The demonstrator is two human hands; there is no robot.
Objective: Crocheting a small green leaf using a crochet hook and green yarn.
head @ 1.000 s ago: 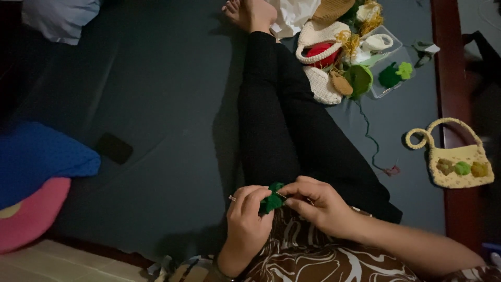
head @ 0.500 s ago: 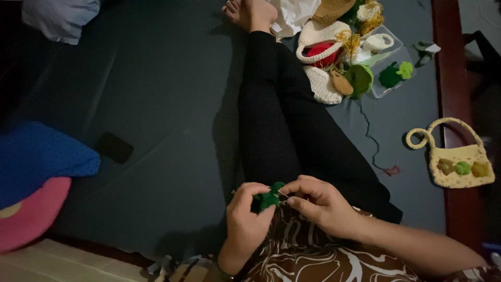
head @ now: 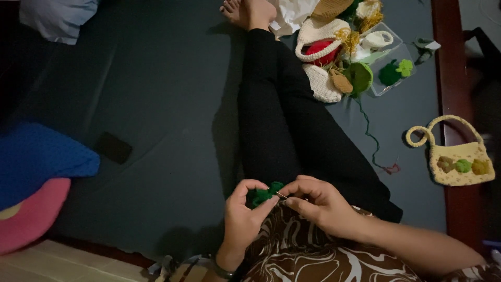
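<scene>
Your left hand (head: 242, 219) pinches the green crochet piece (head: 263, 193) between thumb and curled fingers, holding it steady over your lap at 6 o'clock. Your right hand (head: 321, 206) closes its fingertips on a thin hook (head: 282, 196), its tip at the piece's edge. Green yarn (head: 371, 138) trails toward the craft pile (head: 344, 52) at 1 o'clock. A yellow crochet bag (head: 462, 156) lies at 3 o'clock.

Bed: your dark sheet (head: 167, 94).
Left of your legs (head: 282, 120): phone (head: 114, 148), blue cushion (head: 42, 159).
Right: clear box (head: 389, 57), yellow bag (head: 459, 162).
</scene>
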